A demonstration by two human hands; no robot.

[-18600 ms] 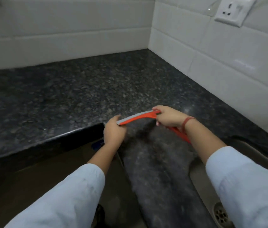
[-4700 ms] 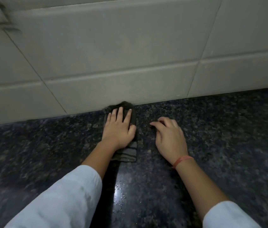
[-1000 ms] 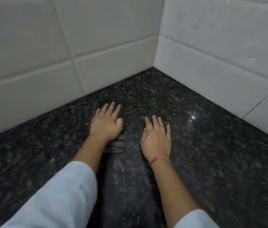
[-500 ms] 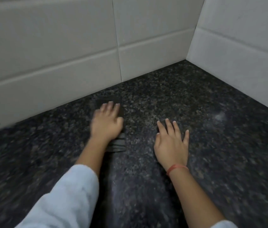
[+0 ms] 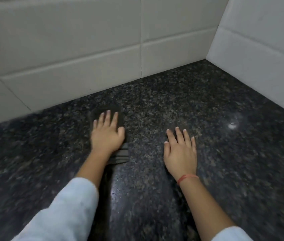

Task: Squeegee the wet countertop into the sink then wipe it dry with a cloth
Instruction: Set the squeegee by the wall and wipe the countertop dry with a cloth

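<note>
Left hand [image 5: 106, 136], fingers spread, presses the dark striped folded cloth [image 5: 120, 154] flat on the speckled black granite countertop [image 5: 224, 162]; the cloth's long axis points toward the white tiled wall [image 5: 68, 49], and the right hand [image 5: 180, 152] lies splayed and empty beside it.

- Countertop [image 5: 207, 105]: dark speckled stone, polished and glossy, with a bright glint near its right edge.
- Cloth [image 5: 120, 156]: dark woven fabric, matt, pale stripes at its near end.
- Wall tiles [image 5: 68, 40]: smooth, pale, faintly glossy.

Left hand [image 5: 107, 136] hides most of cloth [image 5: 120, 154].
</note>
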